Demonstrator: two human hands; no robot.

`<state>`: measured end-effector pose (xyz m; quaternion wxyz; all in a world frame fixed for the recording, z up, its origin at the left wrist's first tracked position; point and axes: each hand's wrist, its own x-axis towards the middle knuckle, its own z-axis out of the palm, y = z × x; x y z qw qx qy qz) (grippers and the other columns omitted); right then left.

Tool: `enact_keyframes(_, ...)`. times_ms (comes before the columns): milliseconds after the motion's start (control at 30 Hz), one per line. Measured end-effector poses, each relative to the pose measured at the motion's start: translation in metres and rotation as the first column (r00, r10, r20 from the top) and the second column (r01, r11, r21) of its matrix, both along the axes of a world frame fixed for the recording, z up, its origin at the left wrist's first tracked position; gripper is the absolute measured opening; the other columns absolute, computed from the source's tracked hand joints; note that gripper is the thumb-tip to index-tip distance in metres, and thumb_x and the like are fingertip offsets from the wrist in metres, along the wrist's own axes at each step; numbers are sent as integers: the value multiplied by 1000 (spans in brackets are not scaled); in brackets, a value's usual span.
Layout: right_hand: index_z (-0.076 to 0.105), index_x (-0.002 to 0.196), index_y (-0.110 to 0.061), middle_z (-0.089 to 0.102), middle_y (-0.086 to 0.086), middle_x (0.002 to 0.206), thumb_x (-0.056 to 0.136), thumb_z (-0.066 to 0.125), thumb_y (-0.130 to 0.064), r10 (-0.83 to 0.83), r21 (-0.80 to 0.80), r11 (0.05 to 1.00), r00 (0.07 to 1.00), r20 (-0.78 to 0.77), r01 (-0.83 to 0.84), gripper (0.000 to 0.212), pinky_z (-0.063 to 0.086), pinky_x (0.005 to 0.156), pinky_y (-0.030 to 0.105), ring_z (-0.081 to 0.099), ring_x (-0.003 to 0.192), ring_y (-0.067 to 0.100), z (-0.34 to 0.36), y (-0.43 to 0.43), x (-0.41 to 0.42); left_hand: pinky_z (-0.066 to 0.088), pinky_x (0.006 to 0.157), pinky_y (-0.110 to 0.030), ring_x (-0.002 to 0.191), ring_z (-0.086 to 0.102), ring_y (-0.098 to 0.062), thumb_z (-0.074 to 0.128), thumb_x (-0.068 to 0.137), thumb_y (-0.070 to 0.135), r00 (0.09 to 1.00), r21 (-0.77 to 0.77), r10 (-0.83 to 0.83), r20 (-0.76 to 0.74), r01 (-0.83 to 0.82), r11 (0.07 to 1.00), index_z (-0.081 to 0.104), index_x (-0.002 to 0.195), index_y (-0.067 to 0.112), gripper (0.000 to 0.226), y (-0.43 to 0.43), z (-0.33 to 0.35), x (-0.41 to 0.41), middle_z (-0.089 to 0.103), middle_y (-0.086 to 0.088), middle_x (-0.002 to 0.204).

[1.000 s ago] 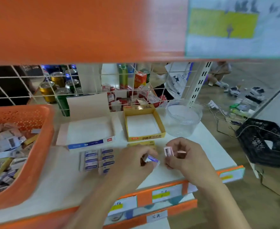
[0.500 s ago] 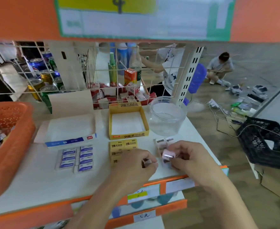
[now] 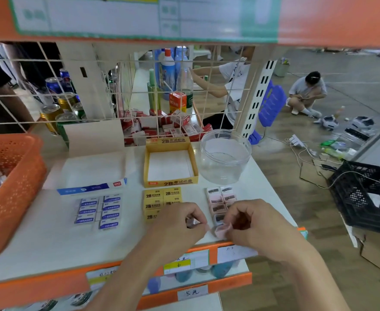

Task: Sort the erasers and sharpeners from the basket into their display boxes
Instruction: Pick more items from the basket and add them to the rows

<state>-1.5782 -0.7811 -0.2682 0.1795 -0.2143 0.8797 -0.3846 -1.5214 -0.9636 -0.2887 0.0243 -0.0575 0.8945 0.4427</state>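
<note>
Your orange basket (image 3: pixel 16 176) has walls dotted with rows of small holes. The shelf (image 3: pixel 49 243) is white with an orange front edge. The white display box (image 3: pixel 92 169) carries a blue strip with a red mark. The yellow display box (image 3: pixel 171 182) is white inside, with black print. The ERASER erasers (image 3: pixel 99 212) are white with blue bands, and the 2B erasers (image 3: pixel 162 198) are yellow with black lettering. The laid-out sharpeners (image 3: pixel 220 198) are pale pink and white with dark tops. Your right hand (image 3: pixel 251 225) pinches a pale pink sharpener (image 3: pixel 221 231). The small piece (image 3: pixel 193 221) in your left hand (image 3: pixel 177 223) shows white and pink. The jar (image 3: pixel 225 156) is clear.
</note>
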Motion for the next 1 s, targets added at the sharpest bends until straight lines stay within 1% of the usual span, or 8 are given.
enact_keyframes(133, 69, 70, -19, 62, -11, 61, 80, 73, -27, 2, 0, 1000, 1000, -1, -2, 14, 39, 53, 14, 49, 52, -1, 4, 0, 1, 33, 51, -10, 55, 48, 6, 68, 85, 29, 1000, -13, 20, 13, -19, 1000, 63, 74, 33, 13, 0, 1, 0, 52, 27, 53)
enact_keyframes(267, 69, 70, -24, 61, -16, 58, 84, 70, -27, -18, 71, 997, 998, -53, 21, 15, 38, 52, 12, 50, 52, -1, 2, -1, 1, 32, 50, -10, 52, 49, 6, 68, 85, 30, 1000, -10, 20, 21, -19, 1000, 63, 74, 32, 13, 2, 2, 0, 52, 21, 53)
enact_keyframes(367, 67, 71, -26, 61, -11, 60, 84, 70, -28, -41, 102, 993, 995, -88, 50, 14, 40, 53, 13, 51, 54, -2, 0, -1, 2, 32, 52, -11, 54, 48, 3, 68, 85, 33, 1000, -23, 23, 18, -23, 999, 63, 75, 32, 11, 1, 2, 1, 54, 18, 59)
enact_keyframes(500, 64, 67, -25, 60, -8, 61, 83, 70, -30, -56, 157, 985, 990, -131, 76, 19, 41, 54, 14, 51, 56, -3, -3, 0, 3, 32, 52, -10, 53, 49, 4, 69, 84, 31, 999, 13, 39, 17, -39, 999, 64, 74, 30, 11, -2, 2, 2, 53, 21, 53)
enact_keyframes(700, 61, 65, -24, 60, -7, 60, 85, 68, -26, -113, 120, 982, 967, -231, 143, 20, 40, 53, 14, 52, 57, 1, -7, -8, 4, 43, 49, -13, 58, 62, -3, 68, 87, 25, 996, 111, 82, 17, -84, 990, 66, 74, 27, 13, -11, 6, 6, 67, 8, 69)
enact_keyframes(833, 65, 72, -20, 61, -6, 59, 85, 67, -23, -67, 10, 997, 968, -240, 72, 14, 41, 53, 17, 55, 61, 7, -2, -34, 8, 49, 59, -14, 66, 65, 2, 66, 88, 19, 988, 139, 157, 0, -156, 978, 68, 81, 31, 14, -30, 11, 19, 70, 11, 75)
enact_keyframes(933, 65, 76, -22, 61, -6, 66, 85, 67, -25, 36, 26, 999, 966, -255, -31, 9, 42, 60, 21, 54, 71, 7, -2, -64, 12, 50, 67, -13, 74, 64, 8, 68, 83, 13, 973, 124, 229, -5, -227, 966, 69, 87, 33, 21, -55, 16, 37, 71, 11, 90)
enact_keyframes(1000, 64, 77, -27, 61, -7, 68, 85, 67, -26, 102, 31, 995, 966, -237, -98, 8, 42, 61, 21, 54, 67, 8, -2, -85, 17, 52, 69, -15, 74, 66, 4, 68, 83, 12, 956, 134, 292, -1, -289, 948, 68, 86, 34, 22, -75, 19, 53, 71, 8, 85)
